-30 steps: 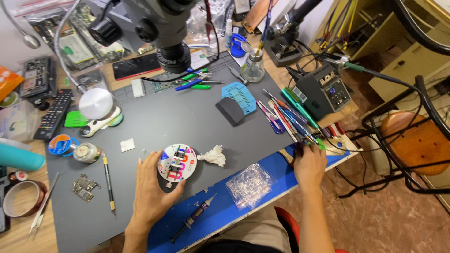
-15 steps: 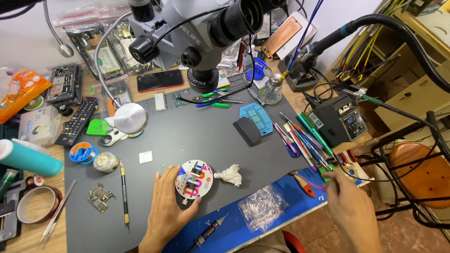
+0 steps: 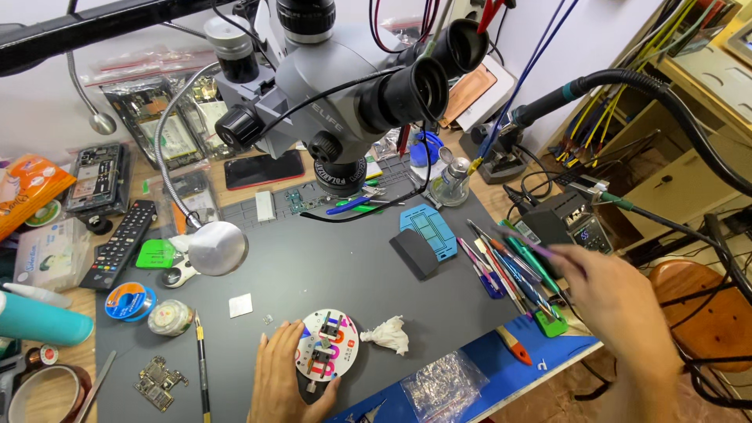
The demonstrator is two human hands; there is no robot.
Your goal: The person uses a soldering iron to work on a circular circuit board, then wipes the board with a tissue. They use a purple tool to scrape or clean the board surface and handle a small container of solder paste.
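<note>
While left hand point(image 3: 278, 376) steadies round fixture point(image 3: 329, 354) | right hand point(image 3: 619, 294) grip pinches purple tool point(image 3: 540, 244)

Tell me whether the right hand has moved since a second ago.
Yes. The right hand has lifted off the blue table edge and gone up, away from the person, to the row of tools.

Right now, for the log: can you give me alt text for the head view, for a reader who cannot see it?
A person's left hand rests against a round white fixture on a grey work mat, while the right hand, blurred, lifts a thin purple tool above a row of hand tools. A grey microscope hangs over the cluttered bench.
</note>
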